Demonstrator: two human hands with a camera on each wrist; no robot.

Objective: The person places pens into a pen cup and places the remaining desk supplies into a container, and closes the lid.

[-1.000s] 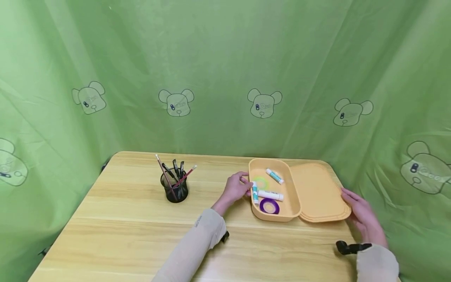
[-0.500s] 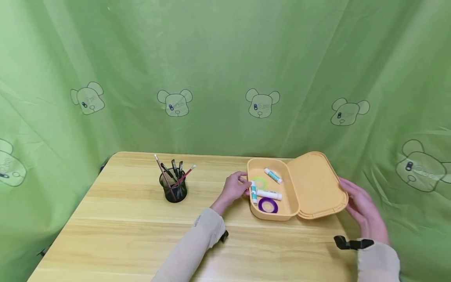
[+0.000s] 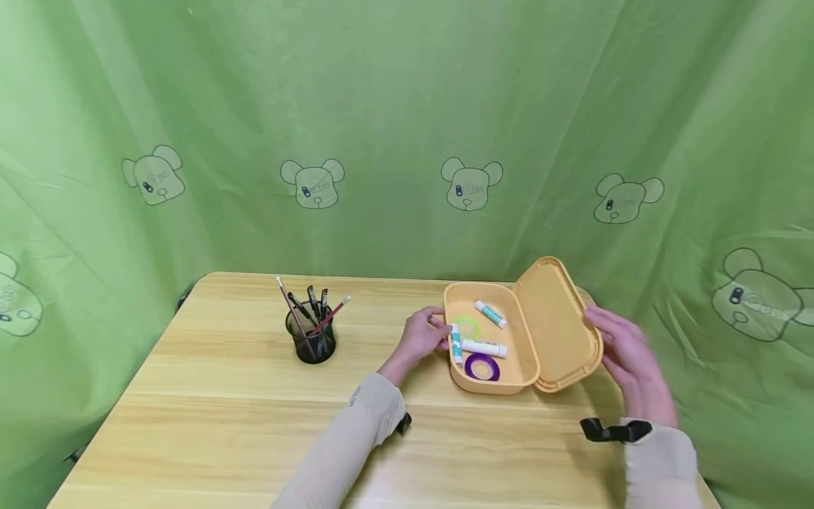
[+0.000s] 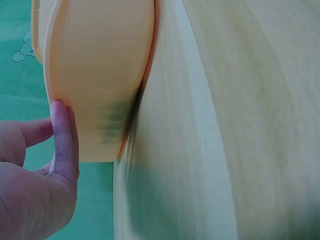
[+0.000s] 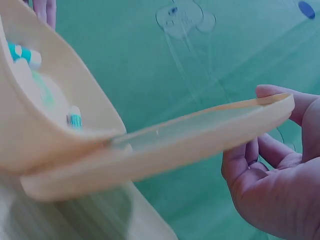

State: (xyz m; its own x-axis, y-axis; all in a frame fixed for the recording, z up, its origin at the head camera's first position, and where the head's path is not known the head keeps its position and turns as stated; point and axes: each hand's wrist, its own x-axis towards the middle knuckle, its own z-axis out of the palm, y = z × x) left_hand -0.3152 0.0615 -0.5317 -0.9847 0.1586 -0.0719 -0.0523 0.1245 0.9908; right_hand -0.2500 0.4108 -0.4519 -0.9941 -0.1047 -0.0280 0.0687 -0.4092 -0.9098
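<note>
A pale orange plastic box (image 3: 531,346) stands on the table with its hinged lid (image 3: 552,322) raised at a slant on the right. Inside lie glue sticks (image 3: 490,314), a purple tape roll (image 3: 481,367) and a yellow-green ring (image 3: 466,327). My left hand (image 3: 421,335) pinches the box's left rim; in the left wrist view, fingertips (image 4: 60,117) lie against the outer wall. With my right hand (image 3: 629,351) I grip the lid's outer edge, thumb on one face and fingers (image 5: 240,157) beneath in the right wrist view.
A black mesh pen cup (image 3: 316,345) with pencils and black pens stands on the wooden table (image 3: 254,424), left of the box. A green curtain (image 3: 381,85) with bear-face prints hangs behind the table and along its sides.
The lid has swung up from lying nearly flat on the right, with my right hand rising and moving left along with it. My left hand stays at the box's rim.
</note>
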